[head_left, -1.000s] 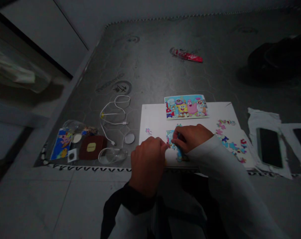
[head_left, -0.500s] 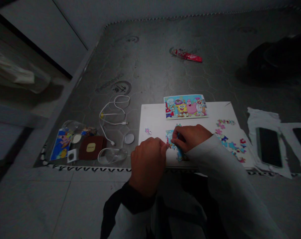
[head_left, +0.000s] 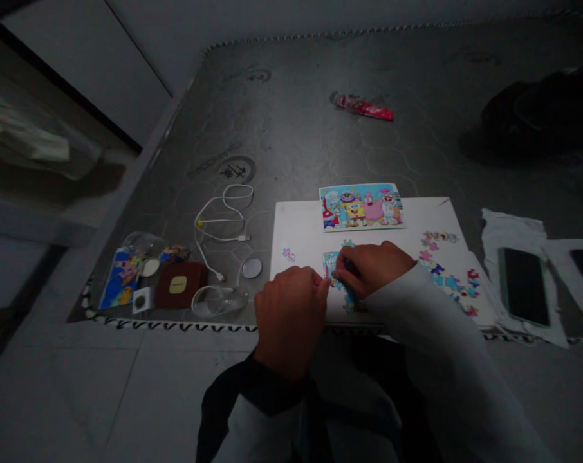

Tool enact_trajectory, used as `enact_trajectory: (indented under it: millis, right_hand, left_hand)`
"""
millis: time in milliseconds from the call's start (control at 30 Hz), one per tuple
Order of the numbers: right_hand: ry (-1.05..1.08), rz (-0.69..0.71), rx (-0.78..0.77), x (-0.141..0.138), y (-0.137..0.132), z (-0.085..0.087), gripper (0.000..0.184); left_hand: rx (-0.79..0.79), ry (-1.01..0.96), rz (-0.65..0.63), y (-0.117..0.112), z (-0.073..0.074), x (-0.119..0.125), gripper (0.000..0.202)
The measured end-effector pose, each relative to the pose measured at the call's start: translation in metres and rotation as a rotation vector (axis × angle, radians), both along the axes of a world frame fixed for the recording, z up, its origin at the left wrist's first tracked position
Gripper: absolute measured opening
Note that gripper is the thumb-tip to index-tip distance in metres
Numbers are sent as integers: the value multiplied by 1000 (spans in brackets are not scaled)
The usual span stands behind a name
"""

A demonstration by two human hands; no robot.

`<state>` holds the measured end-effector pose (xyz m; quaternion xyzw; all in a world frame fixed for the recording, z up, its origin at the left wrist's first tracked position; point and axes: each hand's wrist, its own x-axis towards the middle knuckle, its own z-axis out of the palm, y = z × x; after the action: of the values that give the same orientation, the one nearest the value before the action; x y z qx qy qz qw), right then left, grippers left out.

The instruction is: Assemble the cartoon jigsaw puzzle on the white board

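Note:
A white board [head_left: 301,235] lies on a grey mat [head_left: 296,128]. On it sits a small patch of joined puzzle pieces [head_left: 331,267]. My right hand [head_left: 374,267] is curled over that patch, fingertips pinched on a piece. My left hand [head_left: 291,318] is closed just left of it, fingertips touching the patch's edge. A colourful cartoon picture card [head_left: 361,206] lies at the board's far edge. Loose pieces [head_left: 448,276] are scattered to the right, and one lone piece [head_left: 288,254] lies at the left.
Left of the board lie a white cable [head_left: 221,222], a round lid [head_left: 251,267], a brown case [head_left: 178,285], clear plastic [head_left: 219,301] and a colourful bag [head_left: 118,276]. A phone [head_left: 523,286] rests on white paper at right. A red wrapper [head_left: 363,108] lies far back.
Both hands stay on the joined patch with only slight finger shifts. The view has drifted a little.

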<state>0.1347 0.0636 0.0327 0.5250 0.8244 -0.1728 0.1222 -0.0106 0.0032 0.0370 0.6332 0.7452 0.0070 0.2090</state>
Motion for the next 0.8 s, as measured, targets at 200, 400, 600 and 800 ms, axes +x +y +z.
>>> enact_trajectory:
  millis: [200,400,600,800]
  right_hand:
    - [26,-7,2,0,0,-2,10]
    - [23,13,49,-2,-1,0,12]
    - [21,14,35,-5,-3,-2,11]
    - [30,21,42,-7,-5,-3,13]
  left_hand:
    - [-3,21,26,-1,4,-2,26]
    - [39,23,78,-3,12,-13,27]
    - [57,48,87,-5,15,-18,25]
    - [70,53,101,-6,16,-23,24]
